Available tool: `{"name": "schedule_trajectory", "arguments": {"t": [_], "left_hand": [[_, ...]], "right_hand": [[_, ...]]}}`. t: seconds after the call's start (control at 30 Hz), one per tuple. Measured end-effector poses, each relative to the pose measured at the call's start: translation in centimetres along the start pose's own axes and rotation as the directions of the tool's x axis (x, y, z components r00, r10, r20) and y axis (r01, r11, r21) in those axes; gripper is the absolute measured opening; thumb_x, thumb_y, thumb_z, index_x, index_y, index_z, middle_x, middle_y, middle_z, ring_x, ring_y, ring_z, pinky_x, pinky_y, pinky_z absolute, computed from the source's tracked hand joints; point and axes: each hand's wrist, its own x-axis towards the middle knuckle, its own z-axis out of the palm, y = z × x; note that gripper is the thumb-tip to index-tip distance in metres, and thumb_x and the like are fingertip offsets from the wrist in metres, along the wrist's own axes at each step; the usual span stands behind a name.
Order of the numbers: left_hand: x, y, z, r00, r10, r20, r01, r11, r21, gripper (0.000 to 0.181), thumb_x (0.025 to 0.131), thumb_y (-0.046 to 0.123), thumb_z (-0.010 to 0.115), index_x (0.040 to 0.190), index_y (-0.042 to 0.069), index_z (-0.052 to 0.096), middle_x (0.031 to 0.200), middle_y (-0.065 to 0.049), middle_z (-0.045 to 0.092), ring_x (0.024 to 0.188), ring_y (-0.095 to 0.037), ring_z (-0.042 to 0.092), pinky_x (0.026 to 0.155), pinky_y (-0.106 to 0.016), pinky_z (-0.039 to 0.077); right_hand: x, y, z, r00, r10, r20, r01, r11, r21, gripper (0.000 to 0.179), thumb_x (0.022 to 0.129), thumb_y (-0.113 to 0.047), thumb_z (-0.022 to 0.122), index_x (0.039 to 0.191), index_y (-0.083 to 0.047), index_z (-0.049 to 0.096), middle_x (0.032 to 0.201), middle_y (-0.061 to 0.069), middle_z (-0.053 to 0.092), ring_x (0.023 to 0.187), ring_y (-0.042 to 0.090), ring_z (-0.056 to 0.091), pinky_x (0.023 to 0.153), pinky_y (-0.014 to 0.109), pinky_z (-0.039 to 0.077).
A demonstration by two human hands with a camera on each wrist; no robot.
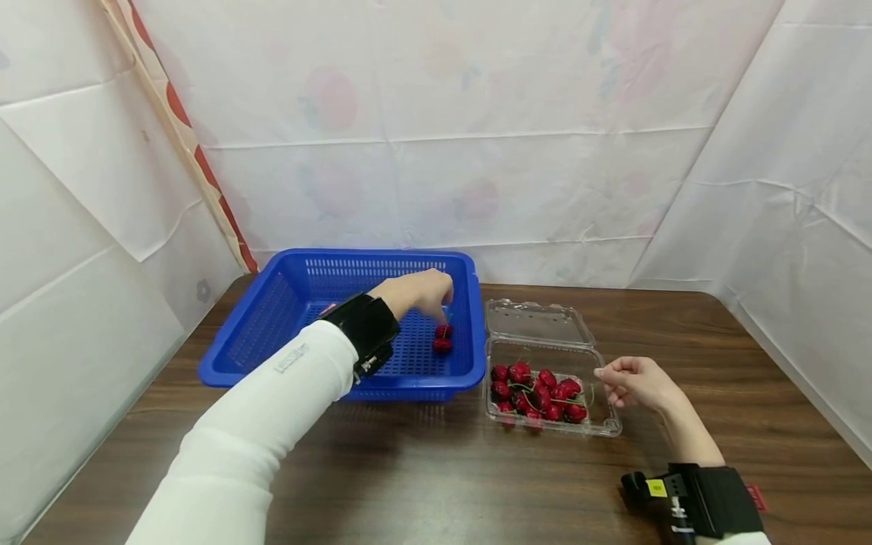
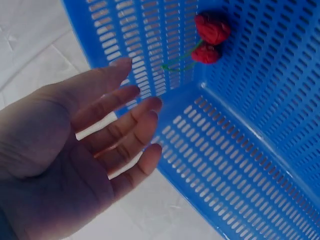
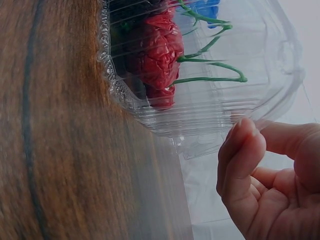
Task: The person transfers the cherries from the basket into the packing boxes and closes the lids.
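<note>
My left hand (image 1: 425,291) is over the right side of a blue basket (image 1: 235,333), its fingers loosely bent and nothing between them in the left wrist view. Just below the fingertips, a pair of red cherries (image 1: 442,338) with a green stem lies in the basket; the left wrist view shows these cherries (image 2: 211,31) apart from the hand. At the right, my right hand (image 1: 636,382) pinches the right rim of a clear plastic clamshell box (image 1: 609,424) between thumb and fingers. Several red cherries (image 1: 541,395) with green stems fill the box's base. Its lid (image 1: 538,324) is folded back.
Basket and box stand side by side on a brown wooden table (image 1: 409,484). Another red bit (image 1: 328,309) shows in the basket, mostly hidden behind the left wrist. White sheeting (image 1: 422,189) rises behind the table and along both sides.
</note>
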Motion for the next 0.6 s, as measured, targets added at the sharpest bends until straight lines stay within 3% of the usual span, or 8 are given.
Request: {"name": "schedule_trajectory", "arguments": {"t": [0.17, 0.47, 0.6], "left_hand": [[1.0, -0.5, -0.2, 1.0, 0.011, 0.0, -0.011, 1.0, 0.015, 0.034, 0.08, 0.016, 0.066, 0.111, 0.004, 0.059, 0.115, -0.01, 0.055, 0.104, -0.021, 0.05, 0.083, -0.03, 0.042], [2.2, -0.8, 0.0, 0.999, -0.033, -0.022, 0.033, 0.999, -0.011, 0.03, 0.081, 0.011, 0.064, 0.111, 0.007, 0.06, 0.114, -0.008, 0.055, 0.106, -0.022, 0.05, 0.084, -0.032, 0.043], [2.6, -0.9, 0.3, 0.999, -0.04, -0.023, 0.04, 0.999, -0.007, 0.028, 0.081, 0.011, 0.064, 0.109, 0.006, 0.061, 0.116, -0.009, 0.055, 0.115, -0.025, 0.043, 0.087, -0.033, 0.041]], "right_hand": [[-0.1, -0.1, 0.0, 1.0, 0.003, -0.003, -0.003, 1.0, 0.003, 0.028, 0.089, -0.017, 0.053, 0.091, 0.011, 0.049, 0.065, 0.005, 0.053, 0.053, 0.01, 0.053, 0.052, 0.029, 0.048], [-0.3, -0.2, 0.0, 1.0, 0.009, -0.006, -0.009, 1.0, 0.005, 0.03, 0.089, -0.017, 0.052, 0.092, 0.012, 0.049, 0.065, 0.005, 0.053, 0.053, 0.01, 0.053, 0.052, 0.029, 0.048], [-0.3, -0.2, 0.0, 1.0, 0.011, -0.006, -0.011, 1.0, 0.013, 0.03, 0.089, -0.017, 0.052, 0.092, 0.013, 0.048, 0.066, 0.005, 0.053, 0.053, 0.01, 0.053, 0.052, 0.028, 0.048]]}}
